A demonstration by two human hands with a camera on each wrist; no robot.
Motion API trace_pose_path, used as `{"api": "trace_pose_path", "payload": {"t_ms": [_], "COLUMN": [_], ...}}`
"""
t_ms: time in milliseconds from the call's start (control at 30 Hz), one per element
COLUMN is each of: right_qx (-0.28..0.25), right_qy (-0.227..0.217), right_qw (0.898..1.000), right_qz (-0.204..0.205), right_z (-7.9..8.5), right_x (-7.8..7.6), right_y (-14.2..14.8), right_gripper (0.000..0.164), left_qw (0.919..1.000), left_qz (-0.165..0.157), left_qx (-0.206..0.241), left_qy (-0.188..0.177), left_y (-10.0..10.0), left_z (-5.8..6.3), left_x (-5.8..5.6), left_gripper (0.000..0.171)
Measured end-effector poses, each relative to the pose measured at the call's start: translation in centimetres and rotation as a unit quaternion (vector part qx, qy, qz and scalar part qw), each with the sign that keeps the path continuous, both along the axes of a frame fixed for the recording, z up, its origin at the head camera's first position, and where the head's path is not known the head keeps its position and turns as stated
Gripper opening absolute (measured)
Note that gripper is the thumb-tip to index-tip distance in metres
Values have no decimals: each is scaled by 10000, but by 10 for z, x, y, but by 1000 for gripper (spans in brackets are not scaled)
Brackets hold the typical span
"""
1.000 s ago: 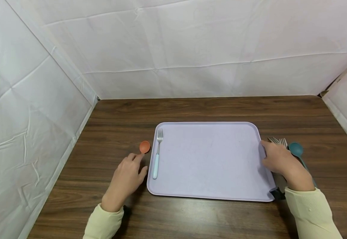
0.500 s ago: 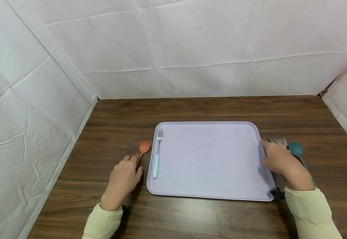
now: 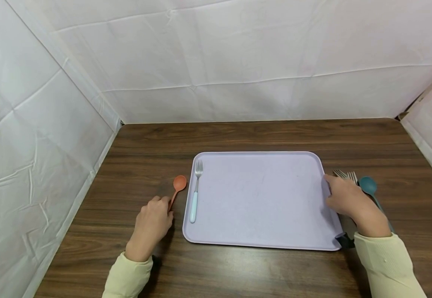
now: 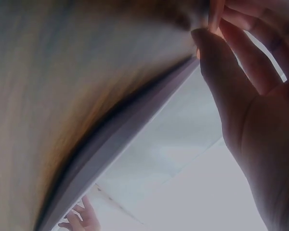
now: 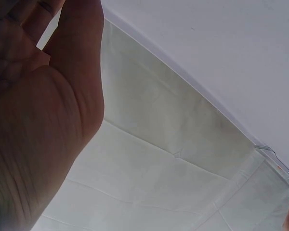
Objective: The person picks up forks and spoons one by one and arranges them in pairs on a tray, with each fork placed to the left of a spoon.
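Observation:
An orange spoon (image 3: 180, 182) lies on the table left of the tray, bowl pointing away. My left hand (image 3: 151, 221) pinches its handle between thumb and fingers; in the left wrist view an orange piece of the handle (image 4: 215, 18) shows at the thumb tip. The lower handle is hidden by the hand. A lilac tray (image 3: 257, 198) lies in the middle, with a light-blue-handled fork (image 3: 194, 207) along its left side. My right hand (image 3: 346, 196) rests at the tray's right rim with loosely bent fingers, the fingertips over the rim.
Beyond the right hand are fork heads (image 3: 352, 177) and a teal spoon (image 3: 368, 186), their handles partly covered by the hand and arm. A dark wood table (image 3: 253, 136) carries everything. White sheeting (image 3: 253, 54) walls it at the back and sides.
My left hand has drawn back down the spoon and closed its fingers on the handle, so more of the neck shows. The right hand, tray and fork have stayed put.

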State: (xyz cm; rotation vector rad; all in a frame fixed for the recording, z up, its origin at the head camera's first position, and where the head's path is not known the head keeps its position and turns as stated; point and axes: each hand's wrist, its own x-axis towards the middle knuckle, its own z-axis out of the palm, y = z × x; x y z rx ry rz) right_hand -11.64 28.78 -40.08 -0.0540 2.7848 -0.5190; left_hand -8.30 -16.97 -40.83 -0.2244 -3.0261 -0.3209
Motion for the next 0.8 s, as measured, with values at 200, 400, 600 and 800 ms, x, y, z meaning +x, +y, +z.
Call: {"api": "trace_pose_path", "payload": {"t_ms": [200,400,600,800], "right_qx": [13,25,26,27], "right_qy": [-5,25,18,-20], "right_qw": [10000,10000,10000,10000], "right_qz": [-20,-9,5,-39], "right_z": [1,1,1,1], "right_x": [0,0,0,1], "right_y": [0,-1,-1,-1], "right_gripper": [65,64,64,65], "left_qw": [9998,9998,9996,9996], "left_qz": [-103,-97,-119,-126], "left_qx": [-33,-55,20,112], "left_qy": [146,175,250,226], "left_y": [0,0,2,7], "left_z": [-2,-2,-2,2], "left_x": [0,0,-1,-1], "left_gripper": [12,13,13,12]}}
